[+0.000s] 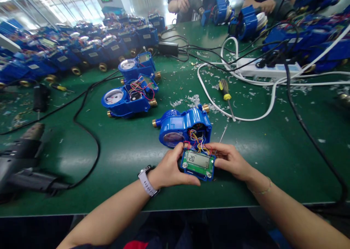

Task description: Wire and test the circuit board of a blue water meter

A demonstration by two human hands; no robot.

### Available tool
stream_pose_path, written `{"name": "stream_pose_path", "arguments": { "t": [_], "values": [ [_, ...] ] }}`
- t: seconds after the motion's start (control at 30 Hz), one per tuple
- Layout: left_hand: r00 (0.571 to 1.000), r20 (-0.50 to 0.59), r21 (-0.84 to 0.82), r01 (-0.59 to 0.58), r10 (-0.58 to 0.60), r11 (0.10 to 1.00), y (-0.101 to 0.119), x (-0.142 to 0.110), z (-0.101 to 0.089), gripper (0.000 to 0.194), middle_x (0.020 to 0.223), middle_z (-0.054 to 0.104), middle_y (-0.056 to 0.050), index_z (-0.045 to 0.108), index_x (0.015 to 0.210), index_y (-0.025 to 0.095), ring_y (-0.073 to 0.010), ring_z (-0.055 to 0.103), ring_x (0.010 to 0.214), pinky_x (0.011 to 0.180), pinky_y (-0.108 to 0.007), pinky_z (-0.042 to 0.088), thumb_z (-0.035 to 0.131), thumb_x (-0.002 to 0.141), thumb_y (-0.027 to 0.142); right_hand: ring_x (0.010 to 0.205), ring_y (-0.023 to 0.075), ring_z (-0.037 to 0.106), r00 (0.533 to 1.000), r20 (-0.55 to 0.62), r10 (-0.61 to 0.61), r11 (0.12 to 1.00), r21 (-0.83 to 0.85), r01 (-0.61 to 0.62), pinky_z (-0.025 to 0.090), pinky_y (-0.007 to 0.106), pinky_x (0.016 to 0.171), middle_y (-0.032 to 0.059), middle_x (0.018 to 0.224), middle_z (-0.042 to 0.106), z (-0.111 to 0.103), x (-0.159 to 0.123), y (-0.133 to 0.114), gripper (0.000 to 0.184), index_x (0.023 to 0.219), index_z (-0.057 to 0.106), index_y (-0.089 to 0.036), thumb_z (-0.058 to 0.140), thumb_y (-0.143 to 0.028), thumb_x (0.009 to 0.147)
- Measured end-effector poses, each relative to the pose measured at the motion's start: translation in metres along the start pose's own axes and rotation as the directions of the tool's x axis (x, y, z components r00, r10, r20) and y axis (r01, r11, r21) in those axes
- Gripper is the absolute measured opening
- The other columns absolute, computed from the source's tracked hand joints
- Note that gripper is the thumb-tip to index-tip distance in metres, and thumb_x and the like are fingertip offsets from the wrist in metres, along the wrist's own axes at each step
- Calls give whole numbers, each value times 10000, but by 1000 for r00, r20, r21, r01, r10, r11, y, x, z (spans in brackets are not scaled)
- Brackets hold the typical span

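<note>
A blue water meter [183, 126] lies on the green table [131, 146] in front of me, its cover off and coloured wires showing. The wires run to a small blue display module [198, 164] with a green board and an LCD reading "20". My left hand [169, 168], a watch on its wrist, grips the module's left side. My right hand [232, 161] holds its right side, fingers closed on the edge.
Two more opened blue meters [131, 95] lie further back, with rows of meters [82, 48] at the far left. A yellow-handled screwdriver [226, 95], white cables [246, 106], a power strip [268, 69], black cords and a heat gun [24, 161] lie around. Other people's hands work at the far edge.
</note>
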State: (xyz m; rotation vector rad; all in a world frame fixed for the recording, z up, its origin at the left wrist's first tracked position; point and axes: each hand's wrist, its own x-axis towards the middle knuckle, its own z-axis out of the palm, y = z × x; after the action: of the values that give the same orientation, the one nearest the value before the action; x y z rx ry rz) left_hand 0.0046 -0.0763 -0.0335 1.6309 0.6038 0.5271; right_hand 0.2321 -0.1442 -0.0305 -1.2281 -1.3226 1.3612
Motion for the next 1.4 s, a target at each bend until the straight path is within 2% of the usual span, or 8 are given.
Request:
{"name": "stream_pose_path", "arguments": {
  "t": [0.23,0.4,0.5,0.6,0.87,1.07,1.13,1.4],
  "values": [
    [998,60,59,-22,18,998,7,2,4,716,1126,667,-131,461,1146,165,-279,665,1015,843,-380,553,840,637,498,506,126,523,976,-214,-45,994,-108,22,432,250,505,-5,639,605,0,-15,-6,436,1150,690,-134,658,-457,859],
    [994,9,300,-104,106,948,8,1,5,448,930,685,-77,520,1020,170,-219,655,849,770,-366,528,760,741,425,449,125,440,878,-433,-204,903,-430,-3,366,259,475,-65,521,454,-2,-48,-12,361,1227,646,-143,564,-309,917],
    [985,-1,337,-162,172,928,11,1,6,290,899,690,-57,550,975,180,-202,652,850,804,-359,507,698,804,360,469,122,455,857,-385,-344,749,-663,3,399,264,512,-57,573,490,-1,-67,-13,386,1268,616,-155,576,-270,902],
    [989,15,390,-141,147,910,12,4,5,396,923,701,-64,579,972,177,-222,654,864,808,-368,496,742,761,470,500,127,492,861,-317,-398,641,-768,14,442,267,555,-51,604,503,9,-79,-8,431,1319,570,-150,572,-252,901],
    [998,-49,431,-19,45,902,16,13,17,476,797,698,-59,648,819,152,-223,631,753,734,-345,466,682,765,624,501,151,567,859,-269,-436,576,-816,37,490,275,523,13,687,612,36,-92,3,412,1403,464,-182,411,-171,995],
    [1000,-9,277,-8,11,961,16,12,15,304,829,702,-55,673,869,140,-214,627,817,806,-348,488,573,887,426,625,215,663,619,-322,-716,388,-921,-30,551,355,633,69,823,715,13,-89,-6,475,1432,463,-242,466,-136,969],
    [999,38,179,-4,-3,984,14,11,11,279,875,712,-58,672,896,133,-216,633,851,829,-349,496,587,872,398,682,229,681,628,-299,-718,367,-930,-24,560,366,672,72,839,717,10,-86,-1,438,1394,503,-244,467,-143,969],
    [985,168,-171,67,-38,983,16,10,8,444,1137,698,-136,641,1076,96,-266,640,1057,997,-416,461,647,836,469,946,258,660,813,-246,-528,385,-922,-29,557,395,791,145,1108,646,25,-77,19,258,1175,649,-186,494,-191,969]
  ]
}}
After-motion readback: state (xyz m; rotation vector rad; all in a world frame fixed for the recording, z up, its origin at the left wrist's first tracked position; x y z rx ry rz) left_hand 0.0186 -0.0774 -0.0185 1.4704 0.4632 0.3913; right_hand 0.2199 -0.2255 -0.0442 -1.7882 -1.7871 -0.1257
